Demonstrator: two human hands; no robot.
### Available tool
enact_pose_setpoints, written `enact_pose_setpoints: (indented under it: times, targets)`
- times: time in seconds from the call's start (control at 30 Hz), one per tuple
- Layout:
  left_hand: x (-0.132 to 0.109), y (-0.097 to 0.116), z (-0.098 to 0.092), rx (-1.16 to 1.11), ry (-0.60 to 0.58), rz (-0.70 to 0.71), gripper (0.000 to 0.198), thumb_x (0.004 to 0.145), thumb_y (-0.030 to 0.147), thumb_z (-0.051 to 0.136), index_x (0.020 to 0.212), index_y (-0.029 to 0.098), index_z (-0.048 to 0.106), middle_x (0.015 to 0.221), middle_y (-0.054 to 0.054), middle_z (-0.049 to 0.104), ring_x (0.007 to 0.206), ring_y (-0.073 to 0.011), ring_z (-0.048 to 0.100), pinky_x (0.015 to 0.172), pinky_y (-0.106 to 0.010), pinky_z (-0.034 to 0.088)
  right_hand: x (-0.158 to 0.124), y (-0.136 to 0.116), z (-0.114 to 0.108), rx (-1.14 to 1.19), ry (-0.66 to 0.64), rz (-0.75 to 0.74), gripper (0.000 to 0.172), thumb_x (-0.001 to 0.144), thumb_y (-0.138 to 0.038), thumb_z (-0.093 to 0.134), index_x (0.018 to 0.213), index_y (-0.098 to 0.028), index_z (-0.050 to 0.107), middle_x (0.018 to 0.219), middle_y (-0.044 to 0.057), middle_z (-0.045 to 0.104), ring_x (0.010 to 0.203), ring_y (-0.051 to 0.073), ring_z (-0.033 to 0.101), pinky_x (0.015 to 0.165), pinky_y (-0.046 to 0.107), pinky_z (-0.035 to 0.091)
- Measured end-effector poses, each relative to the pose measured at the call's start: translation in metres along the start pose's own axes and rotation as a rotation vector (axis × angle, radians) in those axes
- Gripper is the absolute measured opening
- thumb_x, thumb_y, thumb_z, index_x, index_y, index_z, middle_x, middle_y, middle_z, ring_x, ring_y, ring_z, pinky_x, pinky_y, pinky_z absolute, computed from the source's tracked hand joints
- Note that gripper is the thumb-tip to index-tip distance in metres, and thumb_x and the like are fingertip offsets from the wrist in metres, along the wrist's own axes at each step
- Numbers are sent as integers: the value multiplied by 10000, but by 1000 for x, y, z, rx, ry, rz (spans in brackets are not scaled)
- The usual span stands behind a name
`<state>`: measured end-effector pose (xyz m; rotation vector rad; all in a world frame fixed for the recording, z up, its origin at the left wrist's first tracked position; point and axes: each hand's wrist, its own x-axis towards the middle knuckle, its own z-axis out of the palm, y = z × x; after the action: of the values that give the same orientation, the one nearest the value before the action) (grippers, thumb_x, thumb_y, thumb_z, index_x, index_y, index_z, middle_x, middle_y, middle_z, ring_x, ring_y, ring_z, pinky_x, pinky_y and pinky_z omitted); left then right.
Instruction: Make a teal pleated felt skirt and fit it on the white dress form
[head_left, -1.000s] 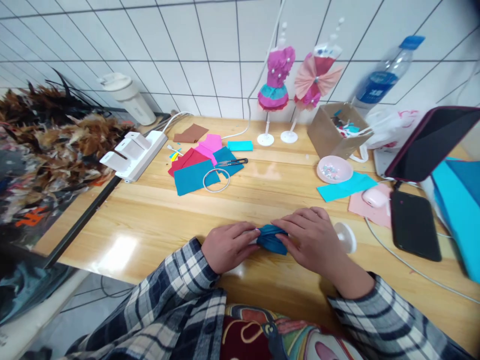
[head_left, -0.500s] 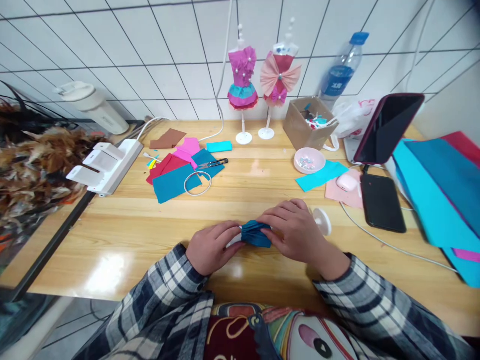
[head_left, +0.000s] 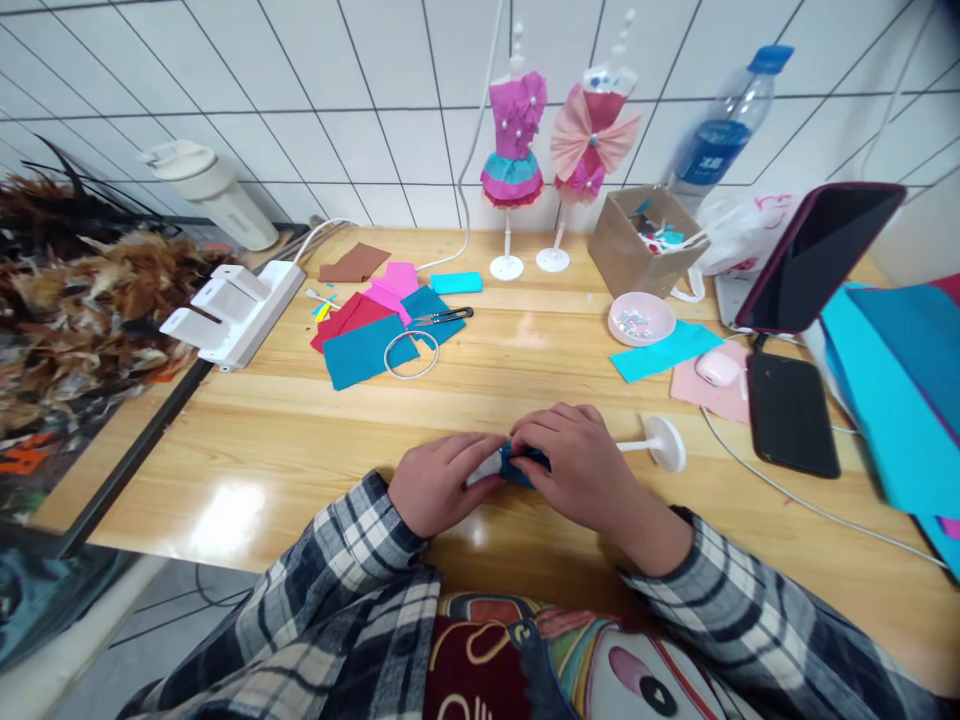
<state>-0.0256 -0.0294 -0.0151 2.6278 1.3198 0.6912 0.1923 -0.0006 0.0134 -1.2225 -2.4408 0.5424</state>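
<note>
A small white dress-form mannequin [head_left: 667,444] lies on its side near the table's front edge, its round base pointing right. Dark blue crepe paper [head_left: 517,473] wraps around its body, mostly covered by fingers. My left hand [head_left: 444,482] is closed around the white upper end of the mannequin. Pinched on the blue paper, my right hand [head_left: 574,462] sits against the left fingertips. The mannequin's thin stem comes out from behind my right hand.
Crepe paper scraps [head_left: 367,355], thread snips [head_left: 444,316] and a ring [head_left: 411,355] lie at left centre. Two dressed mannequins [head_left: 514,140] stand behind. A bead bowl [head_left: 641,318], cardboard box [head_left: 637,250], phone [head_left: 793,412] and cable [head_left: 810,512] occupy the right.
My right hand has moved left along the blue paper, up against my left fingers, and covers more of it. The mannequin's stem now shows. The whole view has shifted slightly.
</note>
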Motion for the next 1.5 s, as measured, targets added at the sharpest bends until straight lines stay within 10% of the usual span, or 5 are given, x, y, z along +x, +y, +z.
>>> enact_pose_setpoints:
  times: [0.13,0.37,0.93,1.23,1.5]
  targets:
    - [1,1,0,-20,-5,8,286,903,413,631,1093,202,661,1029,-62,757,880,-186,728,713,-278,585,-2,2,3,-19,35,42,290,866,-281,664,1152,-238,646,1065,39,729,969,236,594,817,387,304]
    - [5,3,-1,-108,-14,-42,314,884,392,641,1119,184,663,977,-75,735,842,-193,694,712,-304,573,-2,1,2,-52,25,0,53,877,-250,666,899,-256,714,924,8,729,894,207,574,786,374,288]
    - [4,3,0,-126,9,13,153,880,281,644,1008,208,685,1004,-80,707,859,-187,688,722,-310,585,-35,49,-21,-139,146,-42,144,936,-232,597,927,-243,740,1007,34,737,943,209,606,862,386,380]
    - [4,-4,3,-241,-68,48,188,892,162,607,1075,202,598,1192,-114,698,1090,-206,678,953,-393,578,-29,19,-14,19,94,28,492,943,-407,593,1397,-229,521,1163,64,700,1023,238,581,865,395,377]
    - [8,-4,2,-175,-53,111,186,868,156,637,1043,195,587,1153,-116,708,1052,-207,684,900,-364,588,-23,32,-4,-126,153,-265,133,959,-254,577,940,-253,709,1050,-11,724,907,189,548,785,378,313]
